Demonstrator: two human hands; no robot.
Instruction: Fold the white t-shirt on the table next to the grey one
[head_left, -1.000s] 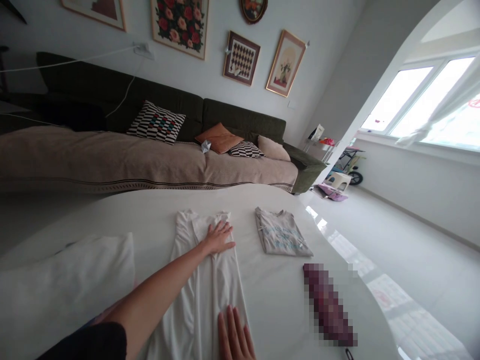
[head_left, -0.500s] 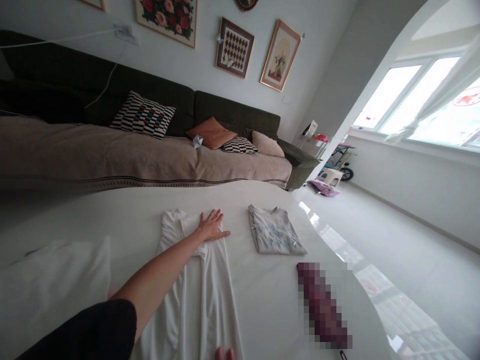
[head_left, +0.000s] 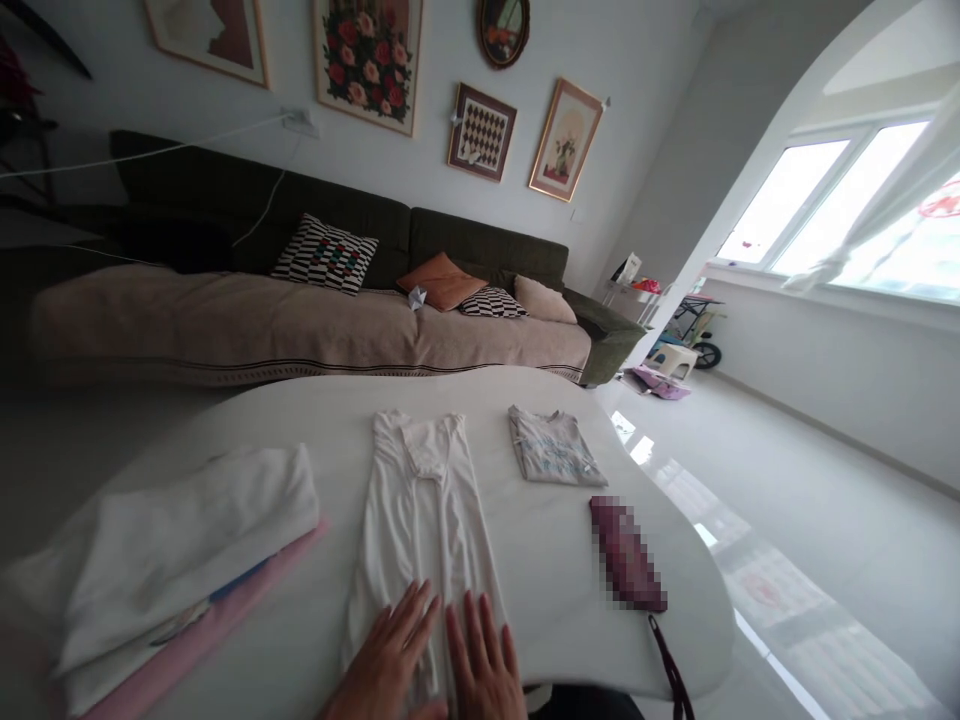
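Note:
White trousers (head_left: 427, 520) lie spread lengthwise on the white table, waist end away from me and both legs running toward me. My left hand (head_left: 391, 650) rests flat on the near part of the left leg, fingers stretched out. Beside it, my right hand (head_left: 486, 655) lies flat on the right leg with its fingers extended. Neither hand grasps the cloth. The near ends of the legs are hidden under my hands and beyond the lower frame edge.
The table (head_left: 555, 560) has a rounded edge. At left lies a pile of white and pink clothes (head_left: 202, 560); at right, a folded grey T-shirt (head_left: 556, 448) and a blurred dark red item (head_left: 626, 560) with a strap. Behind stands a sofa (head_left: 322, 320) with cushions.
My left hand has drawn back from the waist end of the trousers to their near part. My right hand has come further into view beside it. The camera view has shifted left.

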